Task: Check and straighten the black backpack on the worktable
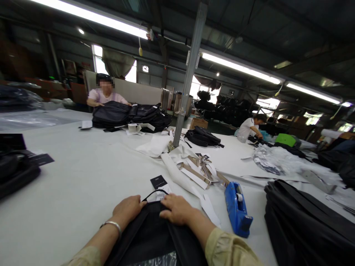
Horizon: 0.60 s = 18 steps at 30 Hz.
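Note:
A black bag (151, 236) lies on the white table (83, 184) right in front of me. My left hand (128, 208), with a silver bracelet on its wrist, grips the bag's top left edge. My right hand (177, 208) presses down on the top right edge, fingers curled over it. A thin black loop and a white tag (159, 194) stick out from the bag's top between my hands. A small black card (158, 181) lies just beyond.
A blue tape dispenser (237, 208) sits right of my hand. Paper strips (194, 168) litter the middle by a metal pole (188, 74). Black bags are stacked at right (302, 221), left (13, 170) and far (130, 116). One person works across the table, another at far right.

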Motion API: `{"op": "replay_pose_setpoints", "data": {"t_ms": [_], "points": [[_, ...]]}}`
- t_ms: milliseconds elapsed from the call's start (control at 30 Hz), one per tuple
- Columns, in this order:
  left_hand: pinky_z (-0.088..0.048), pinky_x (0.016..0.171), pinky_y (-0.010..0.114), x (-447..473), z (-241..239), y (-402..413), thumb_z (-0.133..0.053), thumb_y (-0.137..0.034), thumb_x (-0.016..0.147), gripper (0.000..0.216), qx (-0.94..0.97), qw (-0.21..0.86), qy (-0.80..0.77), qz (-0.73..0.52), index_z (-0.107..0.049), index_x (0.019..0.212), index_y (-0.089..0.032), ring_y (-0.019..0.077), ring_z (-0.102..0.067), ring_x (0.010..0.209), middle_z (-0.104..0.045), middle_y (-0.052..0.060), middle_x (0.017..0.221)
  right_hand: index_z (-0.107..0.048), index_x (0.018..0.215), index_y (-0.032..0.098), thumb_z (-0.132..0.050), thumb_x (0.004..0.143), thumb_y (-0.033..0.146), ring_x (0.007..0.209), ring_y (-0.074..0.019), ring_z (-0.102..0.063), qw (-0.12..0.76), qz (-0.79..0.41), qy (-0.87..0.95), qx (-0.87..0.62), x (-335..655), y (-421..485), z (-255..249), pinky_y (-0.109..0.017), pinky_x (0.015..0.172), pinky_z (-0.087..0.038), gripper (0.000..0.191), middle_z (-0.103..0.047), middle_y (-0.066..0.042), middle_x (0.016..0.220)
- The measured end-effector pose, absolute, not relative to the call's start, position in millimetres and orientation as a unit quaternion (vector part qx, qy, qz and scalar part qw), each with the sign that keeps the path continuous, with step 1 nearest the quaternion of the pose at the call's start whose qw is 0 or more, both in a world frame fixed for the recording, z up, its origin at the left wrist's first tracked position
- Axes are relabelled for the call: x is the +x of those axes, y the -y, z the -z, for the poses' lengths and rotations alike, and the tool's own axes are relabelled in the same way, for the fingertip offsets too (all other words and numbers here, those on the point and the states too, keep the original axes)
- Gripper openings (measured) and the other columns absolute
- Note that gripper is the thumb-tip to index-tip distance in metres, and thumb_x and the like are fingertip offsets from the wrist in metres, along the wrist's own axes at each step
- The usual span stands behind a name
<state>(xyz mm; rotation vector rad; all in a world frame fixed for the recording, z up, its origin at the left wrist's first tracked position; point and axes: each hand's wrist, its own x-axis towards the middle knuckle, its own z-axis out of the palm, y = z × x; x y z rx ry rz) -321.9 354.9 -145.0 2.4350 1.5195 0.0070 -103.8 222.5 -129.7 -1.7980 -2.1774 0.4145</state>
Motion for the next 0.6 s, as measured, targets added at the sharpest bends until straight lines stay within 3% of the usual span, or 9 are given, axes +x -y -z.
{"op": "replay_pose_setpoints", "data": {"t_ms": [67,133,233,333,433,533,600], "points": [[-0.051,0.086,0.049,-320,135,-348,-0.05,-0.041,0.089,0.037,0.842,0.102,-0.529,-0.01,-0.07,0.102,-0.013,0.0382,-0.065,0.104,-0.069,0.022,0.11,-0.04,0.148,0.018,-0.051,0.089,0.059,0.146,-0.0359,-0.03,0.101,-0.159,0.764,-0.617,-112,-215,147,-0.059,0.118,-0.026,0.073,-0.033,-0.014,0.159],[-0.045,0.099,0.053,-318,129,-336,-0.052,-0.033,0.088,0.038,0.86,0.049,-0.506,-0.046,-0.066,0.116,-0.011,0.0399,-0.054,0.123,-0.061,0.024,0.128,-0.033,0.152,0.018,-0.048,0.09,0.059,0.148,-0.037,-0.024,0.09,-0.164,0.753,-0.631,-115,-211,160,-0.063,0.119,-0.022,0.076,-0.027,-0.014,0.162],[-0.028,0.116,0.051,-317,135,-312,-0.05,-0.034,0.091,0.047,0.925,0.014,-0.369,-0.084,-0.057,0.136,-0.021,0.0328,-0.032,0.144,-0.045,0.013,0.152,-0.032,0.152,0.02,-0.047,0.091,0.06,0.149,-0.0358,-0.023,0.087,-0.17,0.75,-0.633,-116,-214,163,-0.062,0.12,-0.02,0.075,-0.026,-0.013,0.162],[-0.029,0.115,0.058,-318,153,-293,-0.049,-0.041,0.093,0.052,0.955,0.043,-0.291,-0.048,-0.05,0.143,-0.03,0.034,-0.034,0.143,-0.043,0.008,0.155,-0.032,0.152,0.019,-0.046,0.091,0.06,0.149,-0.0369,-0.021,0.065,-0.193,0.746,-0.634,-114,-217,143,-0.062,0.12,-0.019,0.075,-0.025,-0.013,0.162],[-0.032,0.112,0.06,-320,166,-288,-0.046,-0.04,0.094,0.051,0.954,0.039,-0.295,-0.045,-0.05,0.143,-0.029,0.0353,-0.037,0.141,-0.043,0.009,0.154,-0.036,0.151,0.018,-0.041,0.094,0.06,0.148,-0.0404,-0.021,0.03,-0.234,0.748,-0.62,-110,-201,108,-0.064,0.118,-0.023,0.071,-0.025,-0.015,0.162],[-0.033,0.11,0.059,-319,169,-293,-0.045,-0.039,0.095,0.049,0.955,0.026,-0.291,-0.051,-0.051,0.143,-0.029,0.0351,-0.038,0.14,-0.045,0.009,0.153,-0.034,0.152,0.025,-0.036,0.094,0.065,0.149,-0.0416,-0.02,0.028,-0.271,0.751,-0.601,-105,-143,77,-0.07,0.114,-0.024,0.07,-0.025,-0.014,0.162],[-0.032,0.11,0.059,-318,169,-296,-0.043,-0.039,0.096,0.049,0.956,0.014,-0.286,-0.056,-0.051,0.143,-0.028,0.0353,-0.038,0.14,-0.044,0.01,0.153,-0.025,0.155,0.03,-0.042,0.091,0.068,0.149,-0.0409,-0.018,0.05,-0.265,0.769,-0.579,-109,-86,74,-0.07,0.114,-0.024,0.076,-0.021,-0.014,0.163]]}}
